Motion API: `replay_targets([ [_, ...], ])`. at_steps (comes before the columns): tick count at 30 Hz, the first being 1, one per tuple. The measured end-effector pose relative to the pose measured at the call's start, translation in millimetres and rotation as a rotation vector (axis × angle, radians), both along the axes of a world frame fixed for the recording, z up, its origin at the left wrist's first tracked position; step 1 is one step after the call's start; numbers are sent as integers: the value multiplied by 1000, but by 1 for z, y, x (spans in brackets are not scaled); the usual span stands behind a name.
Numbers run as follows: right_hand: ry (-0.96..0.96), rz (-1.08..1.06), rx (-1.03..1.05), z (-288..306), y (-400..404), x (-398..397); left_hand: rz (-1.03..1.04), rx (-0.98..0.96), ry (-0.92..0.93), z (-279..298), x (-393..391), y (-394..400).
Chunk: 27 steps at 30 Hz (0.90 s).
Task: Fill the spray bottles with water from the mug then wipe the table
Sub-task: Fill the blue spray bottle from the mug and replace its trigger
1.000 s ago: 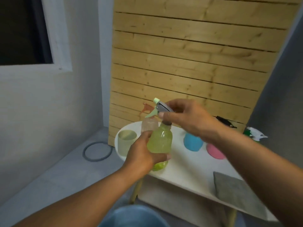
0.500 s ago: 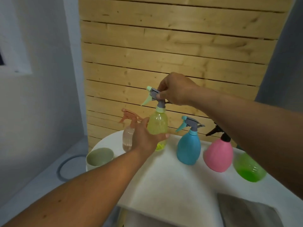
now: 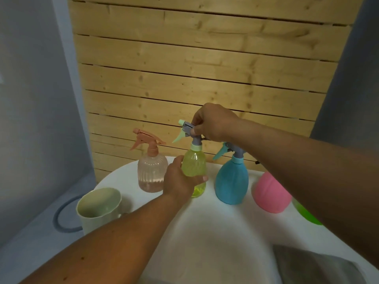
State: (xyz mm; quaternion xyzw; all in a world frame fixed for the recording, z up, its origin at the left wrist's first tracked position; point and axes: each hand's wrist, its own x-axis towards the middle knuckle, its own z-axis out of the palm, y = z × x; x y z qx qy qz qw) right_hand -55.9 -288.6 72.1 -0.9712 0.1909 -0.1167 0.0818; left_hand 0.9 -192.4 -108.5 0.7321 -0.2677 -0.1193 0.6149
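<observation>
Since a second ago the yellow-green spray bottle [image 3: 193, 171] has come from mid-air, out in front of the table, down to the white table [image 3: 205, 232], where it now stands upright or very nearly so in the far row of bottles; its base is hidden behind the left hand.

From the left: the pale green mug [image 3: 99, 208] sits at the near left edge, apart from the bottles. The peach spray bottle [image 3: 152, 173] stands just left of the yellow-green one. The left hand [image 3: 180, 180] wraps around the yellow-green bottle's body, fingers and thumb curled on it. The right hand [image 3: 213, 123] pinches its grey trigger head [image 3: 189, 130] from above. To the right stand the blue spray bottle [image 3: 232, 179], the pink bottle [image 3: 270, 194] and a green bottle [image 3: 305, 215], mostly hidden by the right forearm. The grey cloth [image 3: 311, 267] lies near right.

This bottle looks finished and put back; the next bottle probably follows.
</observation>
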Motion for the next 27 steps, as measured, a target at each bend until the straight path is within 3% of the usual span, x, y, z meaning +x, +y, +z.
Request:
replay_targets([
  [14,30,-40,54,5,-8,-6,-21,16,30,1,-5,7],
  [22,437,-179,-117,19,-30,-51,-23,26,10,2,-5,6],
  [27,498,-158,-192,3,-34,-56,-4,58,4,1,-1,4],
])
